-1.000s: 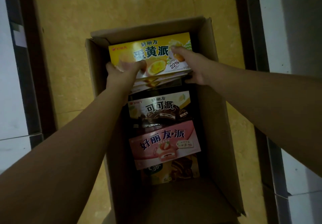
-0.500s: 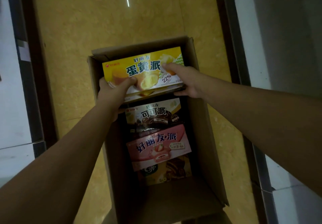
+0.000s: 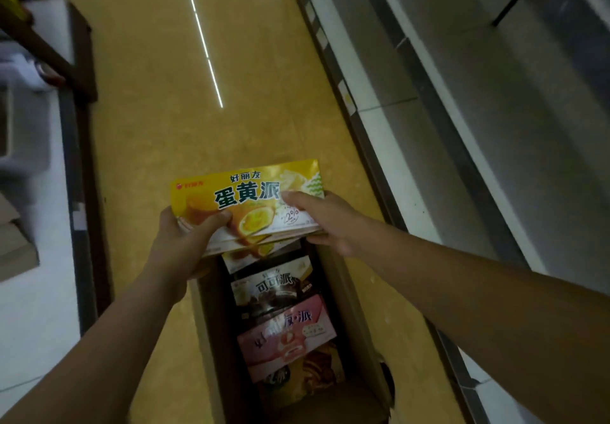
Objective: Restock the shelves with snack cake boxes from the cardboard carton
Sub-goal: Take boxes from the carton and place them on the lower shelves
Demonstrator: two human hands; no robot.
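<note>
A stack of yellow snack cake boxes (image 3: 246, 192) is lifted above the far end of the open cardboard carton (image 3: 358, 321). My left hand (image 3: 185, 235) grips the stack's left end, thumb on the top face. My right hand (image 3: 318, 215) holds the right end, thumb on top and fingers underneath. Inside the carton lie another yellow box (image 3: 260, 258), a dark chocolate box (image 3: 274, 288), a pink box (image 3: 287, 334) and a brown-and-yellow box (image 3: 317, 374).
The carton stands on a yellow floor (image 3: 165, 93) in a narrow aisle. White shelving (image 3: 478, 126) runs along the right side. A dark-framed shelf unit (image 3: 79, 159) lines the left, with flattened cardboard (image 3: 16, 248) on it.
Both hands have raised the yellow boxes up out of the carton. The view has tilted up and to the right, showing more aisle and the right shelving.
</note>
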